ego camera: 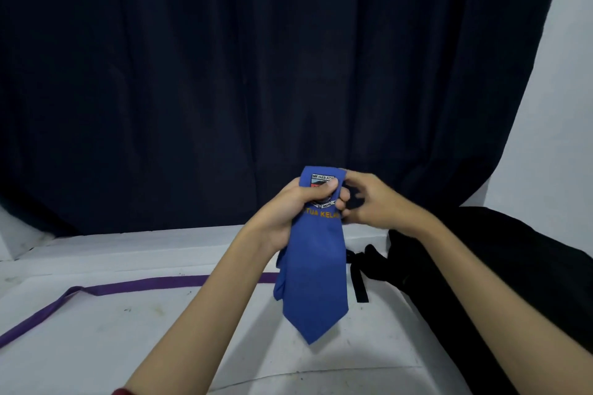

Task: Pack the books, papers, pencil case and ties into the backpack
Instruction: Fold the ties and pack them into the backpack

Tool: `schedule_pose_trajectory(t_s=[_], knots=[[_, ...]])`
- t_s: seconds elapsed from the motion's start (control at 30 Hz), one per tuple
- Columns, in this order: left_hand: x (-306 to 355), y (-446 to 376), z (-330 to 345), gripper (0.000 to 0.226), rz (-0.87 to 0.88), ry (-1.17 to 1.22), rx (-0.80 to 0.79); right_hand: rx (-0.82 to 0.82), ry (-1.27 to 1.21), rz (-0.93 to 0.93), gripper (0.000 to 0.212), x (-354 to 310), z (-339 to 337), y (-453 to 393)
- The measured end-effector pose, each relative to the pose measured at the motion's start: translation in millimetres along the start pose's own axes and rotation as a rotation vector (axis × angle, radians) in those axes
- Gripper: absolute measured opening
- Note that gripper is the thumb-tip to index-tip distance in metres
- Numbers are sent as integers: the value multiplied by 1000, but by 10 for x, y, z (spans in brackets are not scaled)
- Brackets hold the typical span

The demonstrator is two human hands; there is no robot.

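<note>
A blue tie with a crest badge and orange lettering hangs folded above the white table, its pointed tip down. My left hand grips it around the badge, thumb across the front. My right hand pinches the tie's upper right edge with its fingertips. The black backpack lies on the table to the right, under my right forearm, with a black strap trailing toward the tie. No books, papers or pencil case are in view.
A purple strap runs across the white table from the left edge toward the tie. A dark curtain hangs behind the table. A white wall shows at the right.
</note>
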State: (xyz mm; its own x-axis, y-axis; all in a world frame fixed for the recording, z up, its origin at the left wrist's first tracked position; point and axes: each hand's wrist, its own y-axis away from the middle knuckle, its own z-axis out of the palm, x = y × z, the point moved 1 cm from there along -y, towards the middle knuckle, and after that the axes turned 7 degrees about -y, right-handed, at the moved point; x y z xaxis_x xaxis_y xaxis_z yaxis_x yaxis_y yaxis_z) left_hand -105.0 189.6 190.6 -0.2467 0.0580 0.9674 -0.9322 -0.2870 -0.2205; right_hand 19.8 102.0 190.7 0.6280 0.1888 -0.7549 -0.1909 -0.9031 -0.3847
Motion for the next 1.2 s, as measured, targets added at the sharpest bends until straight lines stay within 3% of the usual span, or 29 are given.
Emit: schedule_pose_trajectory(t_s=[0.07, 0.13, 0.27, 0.43, 0.67, 0.8, 0.97, 1.2], knots=[[10, 4, 26, 11, 6, 12, -16, 82, -205, 54, 37, 15, 98, -1], [19, 12, 33, 8, 20, -6, -39, 136, -353, 67, 36, 28, 97, 18], [46, 35, -17, 12, 12, -28, -19, -42, -513, 17, 63, 21, 41, 72], [40, 56, -18, 17, 12, 17, -31, 131, -443, -50, 34, 5, 89, 23], [-153, 139, 0, 14, -125, -34, -43, 389, -211, -139, 48, -19, -91, -102], [-185, 196, -24, 19, -94, -56, 10, 453, -193, -132, 50, -14, -156, -152], [-4, 160, -88, 14, -50, -180, 66, 441, -321, -69, 41, 66, -72, -129], [-13, 50, -128, 14, 52, -260, 219, 254, -498, 115, 23, 167, 194, -62]])
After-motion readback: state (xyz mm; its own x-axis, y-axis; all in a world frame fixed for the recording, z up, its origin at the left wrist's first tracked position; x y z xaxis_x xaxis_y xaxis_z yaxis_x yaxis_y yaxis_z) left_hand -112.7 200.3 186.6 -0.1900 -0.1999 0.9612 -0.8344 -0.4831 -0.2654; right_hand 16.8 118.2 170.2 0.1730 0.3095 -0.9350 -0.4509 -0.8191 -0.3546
